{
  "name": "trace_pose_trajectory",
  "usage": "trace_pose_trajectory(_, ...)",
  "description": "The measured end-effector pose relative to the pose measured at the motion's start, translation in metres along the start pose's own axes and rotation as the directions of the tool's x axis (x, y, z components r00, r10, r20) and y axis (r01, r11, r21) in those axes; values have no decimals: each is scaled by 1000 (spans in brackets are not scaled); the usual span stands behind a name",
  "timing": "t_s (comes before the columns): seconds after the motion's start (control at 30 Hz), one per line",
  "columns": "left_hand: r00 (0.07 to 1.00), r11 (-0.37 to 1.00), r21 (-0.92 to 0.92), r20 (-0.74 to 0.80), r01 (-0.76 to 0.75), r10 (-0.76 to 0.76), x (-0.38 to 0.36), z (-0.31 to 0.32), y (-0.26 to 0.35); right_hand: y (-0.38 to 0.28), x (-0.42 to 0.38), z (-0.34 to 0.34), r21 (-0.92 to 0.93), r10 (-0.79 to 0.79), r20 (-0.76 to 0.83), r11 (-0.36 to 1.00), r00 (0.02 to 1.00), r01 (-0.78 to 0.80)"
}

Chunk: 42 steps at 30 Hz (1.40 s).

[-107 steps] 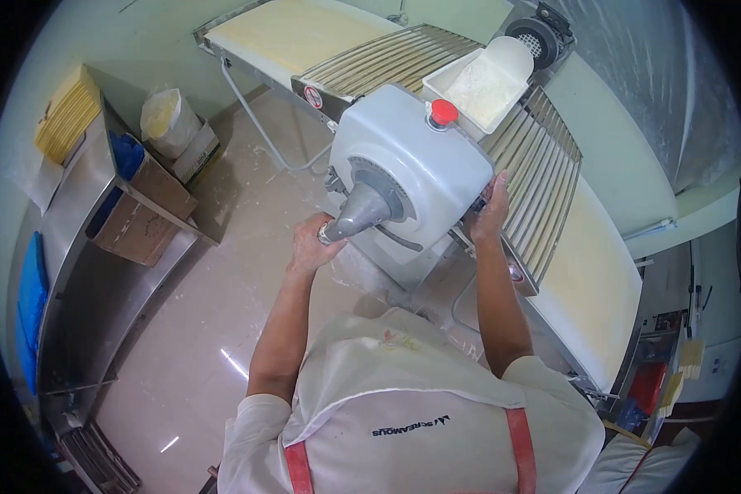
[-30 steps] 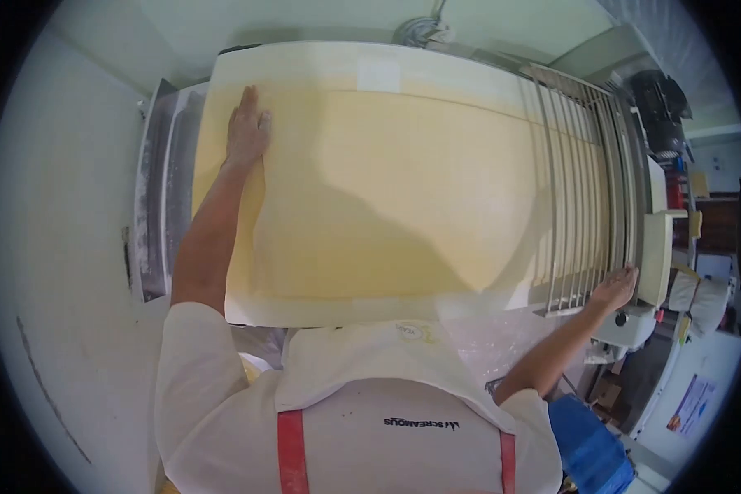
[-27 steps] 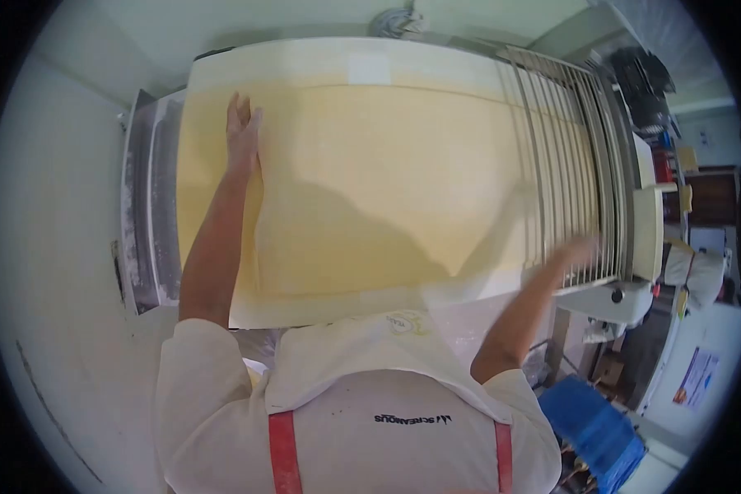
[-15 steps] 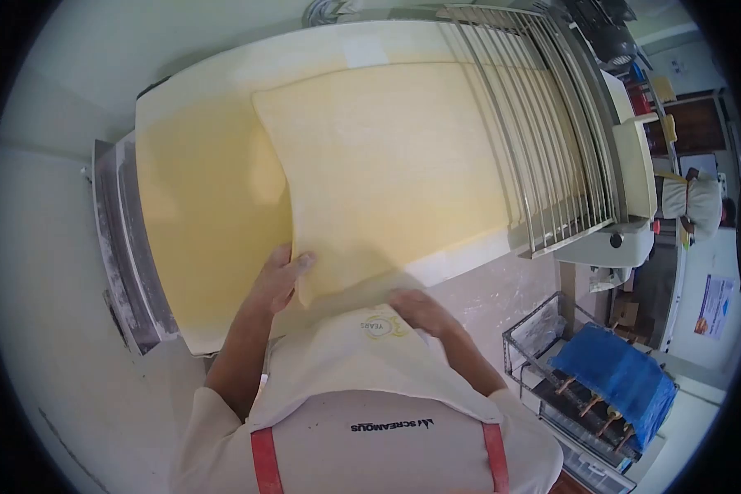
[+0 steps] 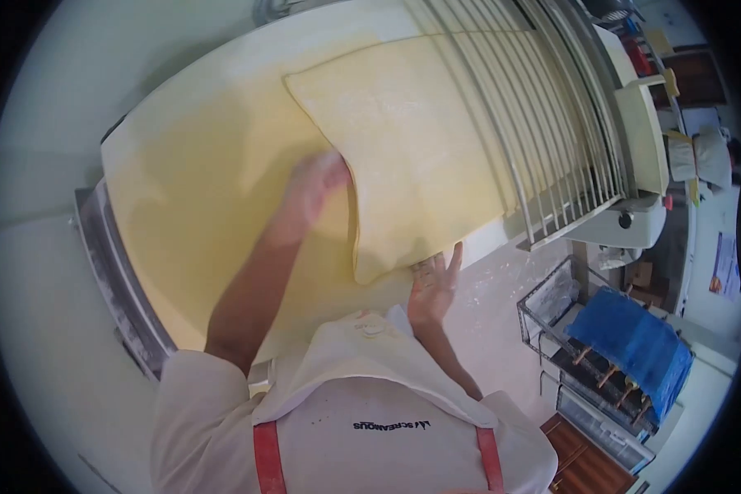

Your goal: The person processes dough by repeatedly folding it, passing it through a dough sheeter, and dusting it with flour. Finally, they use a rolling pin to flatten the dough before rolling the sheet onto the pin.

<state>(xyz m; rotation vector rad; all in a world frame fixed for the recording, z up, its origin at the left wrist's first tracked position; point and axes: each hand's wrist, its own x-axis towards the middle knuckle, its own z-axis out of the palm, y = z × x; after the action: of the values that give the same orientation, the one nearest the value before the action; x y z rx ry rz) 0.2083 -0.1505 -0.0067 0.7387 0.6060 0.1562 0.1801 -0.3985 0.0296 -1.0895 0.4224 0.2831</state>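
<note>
The left arm (image 5: pixel 259 284) reaches forward and slants inward from the shoulder, its hand (image 5: pixel 315 188) well out in front of the torso and blurred, so the exact set of the fingers cannot be made out. The right forearm (image 5: pixel 451 354) angles inward too, with the right hand (image 5: pixel 434 290) nearer the body, its fingers stretched out and partly spread, pointing away from the chest. The two hands are apart, the left one farther forward.

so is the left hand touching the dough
Cannot tell: the head view shows the left hand blurred at the edge of the dough, hiding contact or gap.
</note>
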Motion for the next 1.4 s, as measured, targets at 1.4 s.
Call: trace_pose_trajectory(1.4, 777, 587, 561, 595, -584, 204, 67, 273, -260, -302, 209, -44, -431, 152, 899, 472, 410, 769)
